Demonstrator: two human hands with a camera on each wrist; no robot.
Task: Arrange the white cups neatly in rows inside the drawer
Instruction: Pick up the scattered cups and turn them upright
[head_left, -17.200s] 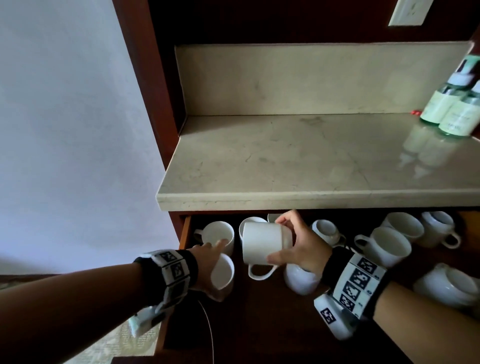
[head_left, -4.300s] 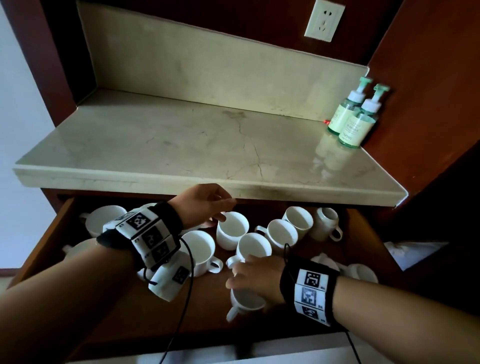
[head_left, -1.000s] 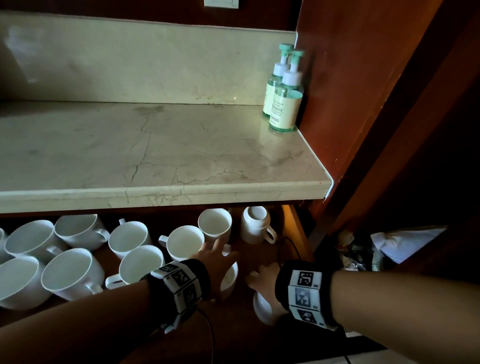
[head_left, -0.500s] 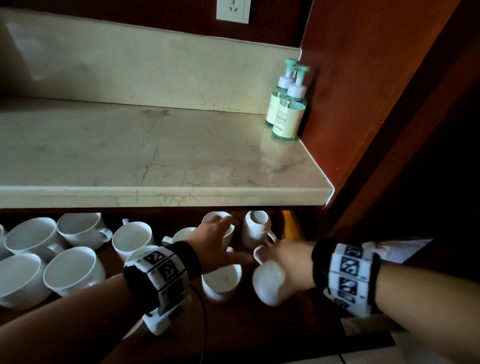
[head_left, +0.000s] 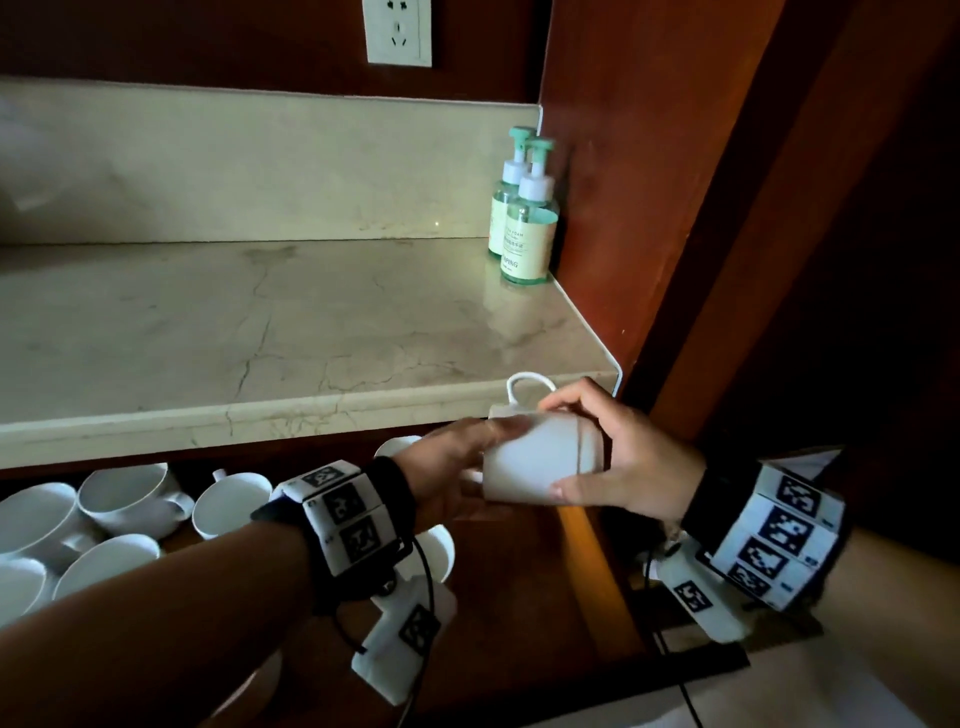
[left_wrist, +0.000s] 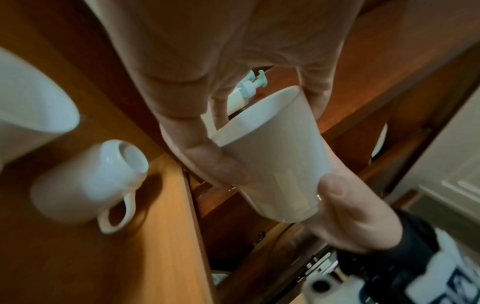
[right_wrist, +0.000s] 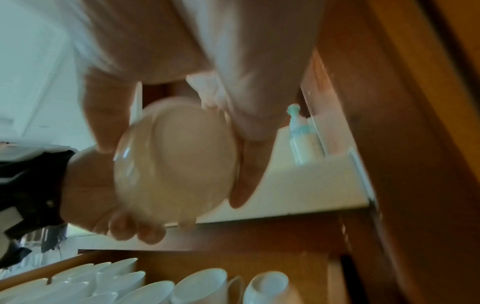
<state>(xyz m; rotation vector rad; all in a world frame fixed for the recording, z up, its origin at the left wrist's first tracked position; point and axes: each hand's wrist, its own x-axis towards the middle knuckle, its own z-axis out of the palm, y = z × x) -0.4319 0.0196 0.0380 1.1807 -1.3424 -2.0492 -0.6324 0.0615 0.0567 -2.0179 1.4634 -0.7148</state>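
Note:
A white cup (head_left: 535, 457) lies on its side in the air, in front of the counter edge, handle pointing up. My right hand (head_left: 576, 449) grips its base end, thumb on top and fingers below. My left hand (head_left: 467, 457) holds the rim end, with fingers curled under it in the right wrist view. The same cup (left_wrist: 275, 156) (right_wrist: 176, 164) fills both wrist views. Several white cups (head_left: 124, 499) stand in rows at the left of the wooden drawer (head_left: 519, 597). A small cup (left_wrist: 88, 185) stands near the drawer's right side.
The marble counter (head_left: 260, 338) overhangs the back of the drawer. Two green pump bottles (head_left: 524, 228) stand in its right corner against the wooden side panel (head_left: 623, 208). Another cup (head_left: 436, 551) sits under my left wrist.
My right hand has lifted the cup out of the drawer to the counter edge and turned its handle upward. My left hand has left the cups below and taken the rim end.

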